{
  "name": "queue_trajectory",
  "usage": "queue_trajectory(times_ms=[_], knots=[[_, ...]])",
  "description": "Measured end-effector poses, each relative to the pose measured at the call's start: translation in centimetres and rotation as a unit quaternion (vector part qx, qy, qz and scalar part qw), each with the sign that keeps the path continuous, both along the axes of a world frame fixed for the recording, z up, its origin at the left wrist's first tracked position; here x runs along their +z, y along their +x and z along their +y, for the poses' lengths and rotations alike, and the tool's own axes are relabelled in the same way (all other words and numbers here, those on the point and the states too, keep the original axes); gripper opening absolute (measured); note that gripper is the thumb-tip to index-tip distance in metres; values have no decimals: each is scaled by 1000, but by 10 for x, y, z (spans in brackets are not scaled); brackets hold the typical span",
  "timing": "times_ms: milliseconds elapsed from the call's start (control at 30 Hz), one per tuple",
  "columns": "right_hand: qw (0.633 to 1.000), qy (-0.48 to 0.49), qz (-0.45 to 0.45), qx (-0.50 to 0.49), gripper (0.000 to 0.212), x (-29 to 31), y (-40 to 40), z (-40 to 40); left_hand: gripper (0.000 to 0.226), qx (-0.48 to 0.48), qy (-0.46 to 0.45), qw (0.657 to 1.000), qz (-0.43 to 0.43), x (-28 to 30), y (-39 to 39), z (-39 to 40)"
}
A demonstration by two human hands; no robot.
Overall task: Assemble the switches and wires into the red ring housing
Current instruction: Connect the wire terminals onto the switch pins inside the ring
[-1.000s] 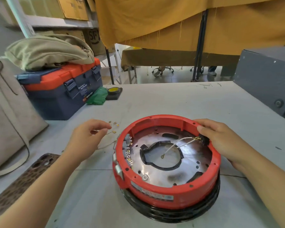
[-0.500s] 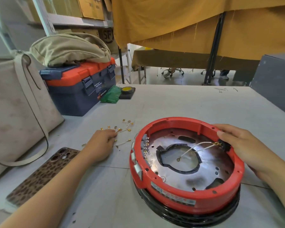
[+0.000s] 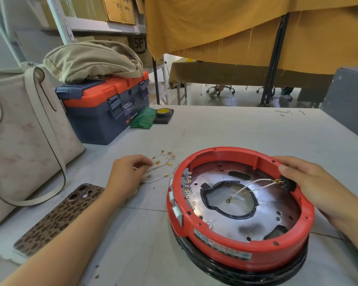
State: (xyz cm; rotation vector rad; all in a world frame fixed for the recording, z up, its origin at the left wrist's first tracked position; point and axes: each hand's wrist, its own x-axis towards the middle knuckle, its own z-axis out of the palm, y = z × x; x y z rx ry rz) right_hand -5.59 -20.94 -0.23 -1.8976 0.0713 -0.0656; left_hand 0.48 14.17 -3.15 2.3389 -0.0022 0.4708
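The left hand (image 3: 128, 174) has come down from its raised pinch of a second ago and now sits on the tabletop (image 3: 225, 131), fingers curled into the loose wires (image 3: 159, 168) with brass terminals, left of the red ring housing (image 3: 240, 250); whether it has actually closed on one, I cannot tell. The right hand (image 3: 310, 182) hasn't budged: fingers curled over the housing's far-right rim, thumb pressing the black switch (image 3: 287, 183) seated there, two white leads trailing into the centre. The housing sits near and right on the tabletop. Likely next: one wire gets picked and carried over to the terminals.
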Motion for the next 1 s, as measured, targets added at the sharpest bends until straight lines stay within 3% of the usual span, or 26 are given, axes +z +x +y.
queue_trajectory(times_ms=[400, 533, 767, 900, 1000], knots=[[1000, -9, 3, -1, 28, -1, 1, -1, 22, -17, -37, 998, -45, 18, -5, -3], [1000, -10, 0, -1, 29, -2, 1, -1, 24, -38, -116, 990, -76, 39, -11, -10], [1000, -7, -4, -1, 28, -4, 2, -2, 21, -57, -302, 950, -64, 70, -19, -23], [1000, -1, -7, -2, 29, -5, 3, -2, 20, -71, -450, 890, -7, 77, -20, -26], [1000, -4, -9, -4, 28, -6, 3, -3, 21, -75, -511, 856, 21, 77, -21, -29]])
